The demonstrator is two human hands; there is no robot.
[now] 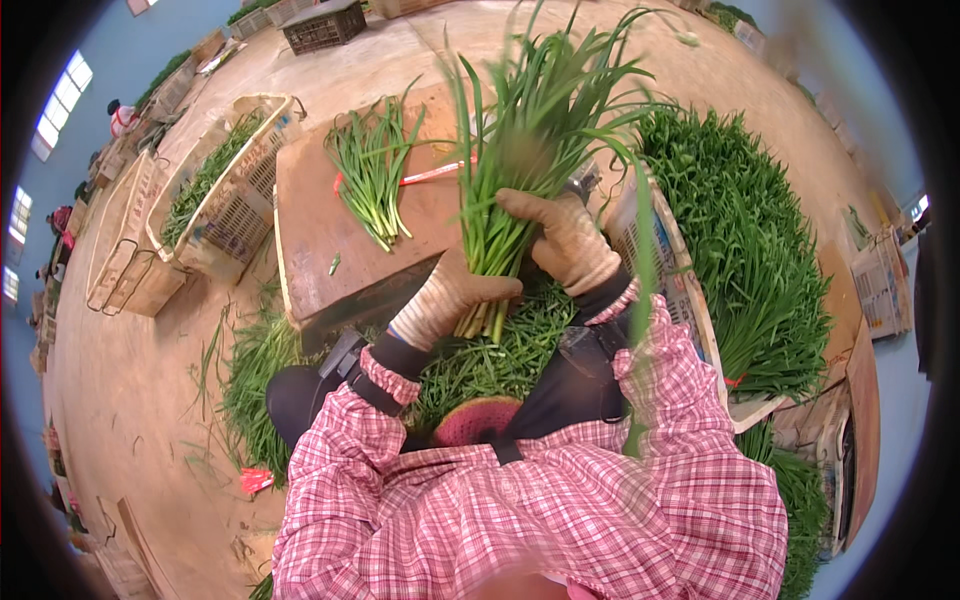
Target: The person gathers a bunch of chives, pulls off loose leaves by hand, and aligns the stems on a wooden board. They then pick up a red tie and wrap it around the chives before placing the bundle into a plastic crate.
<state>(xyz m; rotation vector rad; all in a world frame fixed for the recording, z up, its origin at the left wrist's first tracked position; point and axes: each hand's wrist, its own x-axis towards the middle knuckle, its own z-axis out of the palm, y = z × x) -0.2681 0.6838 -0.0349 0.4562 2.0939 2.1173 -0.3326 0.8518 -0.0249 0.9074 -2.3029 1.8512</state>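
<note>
Upright before me stands a large bunch of garlic chives (500, 205), its leaves fanning out at the top. My left hand (450, 298), in a soiled cotton glove, closes round the lower stalks with the thumb across them. Higher up on the right side, my gloved right hand (568, 240) grips the same bunch, its thumb over the stems. A smaller bunch of chives (372, 180) lies on the brown board (310, 225) just beyond my left hand. Under that small bunch runs a red and white strip (432, 173). Loose greens (490, 370) cover the ground between my legs.
At right stands a crate (690, 290) heaped with tied chives (740, 250). Two pale plastic crates (225, 215) stand at left, at least one holding greens. More chives (255, 365) lie beside the board, near a red scrap (256, 480). A dark crate (323, 27) sits far back.
</note>
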